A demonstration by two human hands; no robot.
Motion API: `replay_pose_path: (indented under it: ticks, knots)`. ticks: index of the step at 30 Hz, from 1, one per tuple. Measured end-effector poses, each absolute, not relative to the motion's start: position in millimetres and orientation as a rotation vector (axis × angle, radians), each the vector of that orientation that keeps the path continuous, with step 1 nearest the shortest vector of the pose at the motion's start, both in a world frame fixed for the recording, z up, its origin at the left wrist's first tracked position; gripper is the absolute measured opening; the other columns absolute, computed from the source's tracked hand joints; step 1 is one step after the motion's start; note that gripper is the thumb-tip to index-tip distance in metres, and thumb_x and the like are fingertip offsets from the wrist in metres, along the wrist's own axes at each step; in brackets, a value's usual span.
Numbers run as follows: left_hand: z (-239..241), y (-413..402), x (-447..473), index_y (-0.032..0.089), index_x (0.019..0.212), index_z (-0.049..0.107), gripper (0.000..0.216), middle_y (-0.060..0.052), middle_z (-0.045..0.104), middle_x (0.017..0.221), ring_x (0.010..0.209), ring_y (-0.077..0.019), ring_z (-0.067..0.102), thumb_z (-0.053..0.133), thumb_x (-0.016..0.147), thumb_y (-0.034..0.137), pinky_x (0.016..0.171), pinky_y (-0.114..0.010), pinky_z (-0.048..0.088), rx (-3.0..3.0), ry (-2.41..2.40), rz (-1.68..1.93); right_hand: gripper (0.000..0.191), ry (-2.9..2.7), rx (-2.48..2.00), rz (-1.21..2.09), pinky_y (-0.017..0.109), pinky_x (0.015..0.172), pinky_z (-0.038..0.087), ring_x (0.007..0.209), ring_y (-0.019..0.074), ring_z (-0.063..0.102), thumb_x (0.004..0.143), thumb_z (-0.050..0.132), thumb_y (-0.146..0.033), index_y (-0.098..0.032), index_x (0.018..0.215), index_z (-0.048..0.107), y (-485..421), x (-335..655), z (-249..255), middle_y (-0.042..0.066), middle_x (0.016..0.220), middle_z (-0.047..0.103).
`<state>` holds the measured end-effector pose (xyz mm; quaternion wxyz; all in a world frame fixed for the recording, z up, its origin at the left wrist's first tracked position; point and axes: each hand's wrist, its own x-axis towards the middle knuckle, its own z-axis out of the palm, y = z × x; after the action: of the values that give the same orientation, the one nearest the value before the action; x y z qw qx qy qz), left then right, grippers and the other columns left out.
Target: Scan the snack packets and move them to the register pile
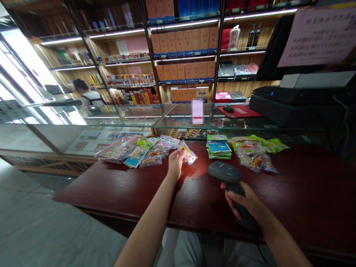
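My left hand [175, 164] grips a small clear snack packet [189, 152] with red and yellow print, tilted just above the dark red wooden table [133, 193]. In my right hand [244, 202] is a black barcode scanner [226, 173], fingers wrapped round its handle, its head turned left toward the packet. Reddish light falls on the tabletop between them. Left of my left hand lie several flat snack packets [139, 152]. A stack of green and blue packets [219, 147] sits beyond the scanner, with a looser pile of packets [251, 152] to its right.
Behind the table runs a glass display counter [133, 116], a red mat [239, 111] and a mouse [228, 108] on it. A monitor [274, 48] stands at the right above a black machine [280, 105]. Shelves of boxes [183, 42] line the wall; a person [90, 95] is at far left.
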<state>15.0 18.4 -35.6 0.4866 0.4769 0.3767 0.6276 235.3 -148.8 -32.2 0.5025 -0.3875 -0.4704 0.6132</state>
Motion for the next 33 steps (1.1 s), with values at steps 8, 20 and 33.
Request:
replay_pose_path:
  ticks: [8,20,33]
  knots:
    - [-32.1,15.7,15.7,0.013,0.072,0.066,0.033,-0.001,0.063,0.065,0.053,-0.0082,0.053,0.077,0.065,0.043,0.053,-0.021,0.042,1.128,0.879,1.504,0.044,-1.135,-0.948,1.456,0.017,0.029,0.037,0.031,0.0084,0.05,0.074,0.074,-0.048,-0.017,0.1,0.059,-149.8,235.3,-29.6,-0.006,0.055,0.058]
    - [-31.0,15.1,17.0,0.013,0.074,0.067,0.029,-0.001,0.063,0.068,0.06,-0.0102,0.056,0.077,0.065,0.039,0.057,-0.022,0.046,1.087,0.815,1.524,0.039,-1.17,-0.95,1.496,0.016,0.031,0.038,0.032,0.0073,0.05,0.077,0.072,-0.047,-0.018,0.097,0.056,-149.1,237.3,-28.8,-0.007,0.054,0.058]
    - [-31.1,15.1,16.3,0.012,0.077,0.068,0.031,-0.001,0.066,0.071,0.062,-0.0105,0.058,0.079,0.065,0.039,0.066,-0.025,0.049,1.096,0.778,1.499,0.039,-1.149,-0.935,1.52,0.015,0.031,0.038,0.032,0.0063,0.051,0.076,0.073,-0.047,-0.018,0.095,0.056,-149.5,237.6,-30.5,-0.008,0.055,0.058]
